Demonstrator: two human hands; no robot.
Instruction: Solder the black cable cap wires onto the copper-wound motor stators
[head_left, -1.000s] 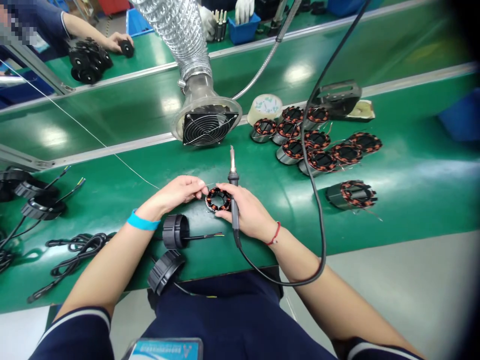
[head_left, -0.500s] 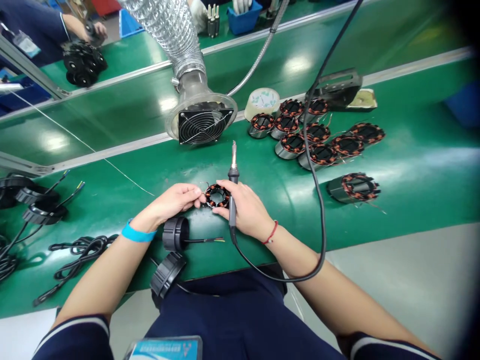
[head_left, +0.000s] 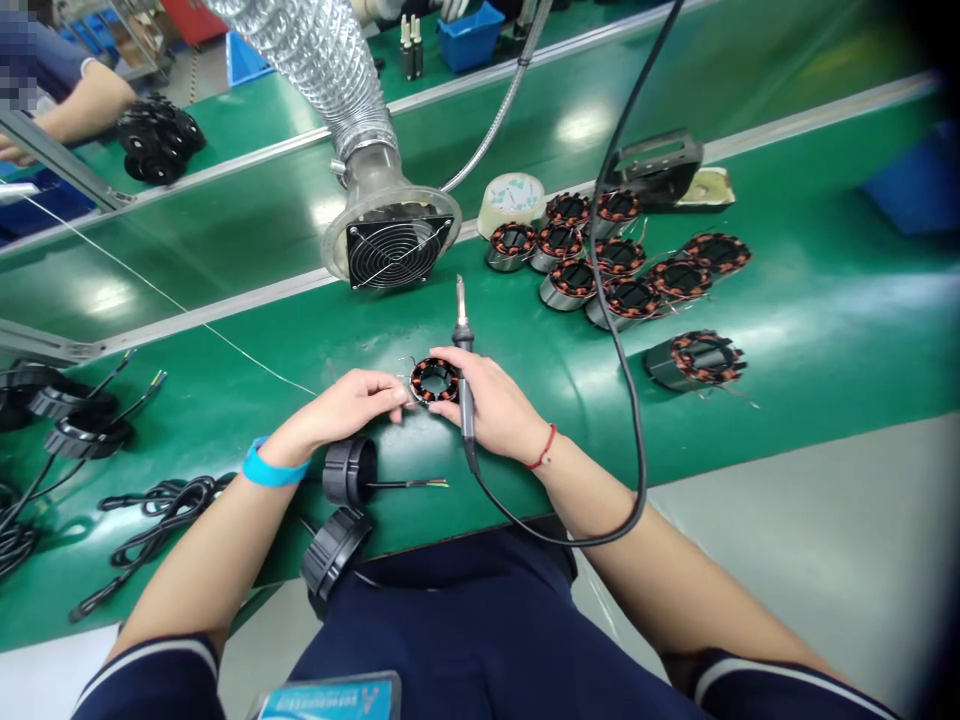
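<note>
Between thumb and fingers, my right hand [head_left: 499, 405] grips a motor stator [head_left: 422, 390] with a ring of copper windings. The same hand also holds a soldering iron [head_left: 462, 330], its tip pointing away from me. Thin wires stick out from the stator's left side. There my left hand [head_left: 360, 405] is closed in a pinch at the stator's edge; whatever is between those fingertips is too small to make out. Just below lies a black round cap [head_left: 350, 472] with a short cable out of it, and a second black cap [head_left: 335, 550] rests at the bench edge.
Several stators [head_left: 634, 300] stand at the right, beside a tape roll [head_left: 512, 203] and a soldering iron stand [head_left: 660, 165]. A fume extractor [head_left: 397, 250] hangs ahead. A solder wire [head_left: 225, 338] runs in from the left, above black cables [head_left: 169, 510]. The iron's cord [head_left: 637, 430] loops over my right forearm.
The view has shifted slightly. My left fingertips have drawn a little down along the stator's edge, while my right hand keeps its grip. A co-worker's hand has left the black parts across the bench.
</note>
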